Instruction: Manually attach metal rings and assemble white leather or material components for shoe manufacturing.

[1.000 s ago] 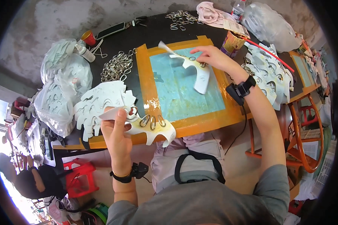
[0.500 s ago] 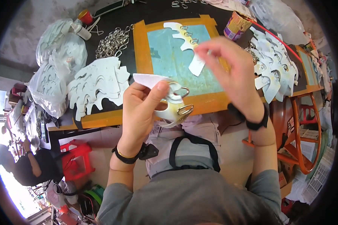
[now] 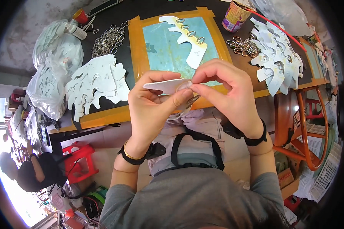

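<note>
Head view, looking down over the lap and bench edge. Both hands are raised close to the camera, above the near edge of the orange-framed work board (image 3: 135, 57). Left hand (image 3: 151, 110) grips a white card cutout (image 3: 162, 86) edge-on, thumb pressed along its near side. Right hand (image 3: 227, 93) pinches at the same card with thumb and forefinger closed narrowly on a small metal ring (image 3: 184, 84) at the card's edge; a second metal clip (image 3: 191, 101) hangs just below the left thumb.

Change over the last second: the right hand was out on the board at the ringed cutout (image 3: 187, 38), the left was holding the card low at the board's front edge. Now the right hand has come back and both have met on the card, lifted off the bench. The ringed cutout on the blue mat now lies flat with four rings along its upper edge, untouched. Judgement: the work has moved from fetching at the board to fitting a ring onto the held card.

Surroundings: stack of blank white cutouts (image 3: 93, 82) left of the board, heap of loose metal rings (image 3: 107, 38) beyond it, pile of ringed cutouts (image 3: 277, 63) to the right, smaller ring heap (image 3: 242, 45) beside a paper cup (image 3: 235, 15). Another person sits at lower left.
</note>
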The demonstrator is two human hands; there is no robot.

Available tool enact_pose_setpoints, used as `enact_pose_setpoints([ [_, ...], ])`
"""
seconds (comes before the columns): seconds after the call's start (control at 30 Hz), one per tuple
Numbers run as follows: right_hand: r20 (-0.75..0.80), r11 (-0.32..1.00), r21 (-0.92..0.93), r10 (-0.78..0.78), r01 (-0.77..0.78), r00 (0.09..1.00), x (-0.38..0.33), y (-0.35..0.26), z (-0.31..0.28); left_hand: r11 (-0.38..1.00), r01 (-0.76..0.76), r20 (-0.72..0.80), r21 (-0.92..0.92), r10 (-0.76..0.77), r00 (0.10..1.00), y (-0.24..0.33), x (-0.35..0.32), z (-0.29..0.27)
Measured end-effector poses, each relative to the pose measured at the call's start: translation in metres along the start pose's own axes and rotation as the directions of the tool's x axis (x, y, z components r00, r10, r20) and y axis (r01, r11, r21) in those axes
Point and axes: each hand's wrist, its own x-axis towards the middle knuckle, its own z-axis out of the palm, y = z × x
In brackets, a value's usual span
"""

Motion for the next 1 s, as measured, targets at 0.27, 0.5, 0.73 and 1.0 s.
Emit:
enact_pose_setpoints([
  [0.27,0.115,0.989,0.067,0.121,-0.129,0.986,0.002,0.002,-0.003,0.991,0.018,0.021,0.130,-0.021,1.000,-0.005,-0.001,-0.003],
  [0.5,0.211,0.986,-0.093,-0.119,0.141,0.970,0.003,0.006,-0.006,0.986,0.097,0.025,0.133,-0.101,0.995,-0.006,0.002,-0.006],
  [0.73,-0.111,0.997,-0.054,-0.067,0.062,0.992,-0.004,0.009,0.006,0.999,0.039,-0.053,0.016,-0.038,0.998,-0.016,0.001,-0.006],
  [1.0,-0.052,0.744,-0.522,-0.516,0.417,0.855,-0.006,0.018,0.011,0.998,0.032,-0.080,0.048,-0.028,0.996,-0.012,-0.002,0.000],
])
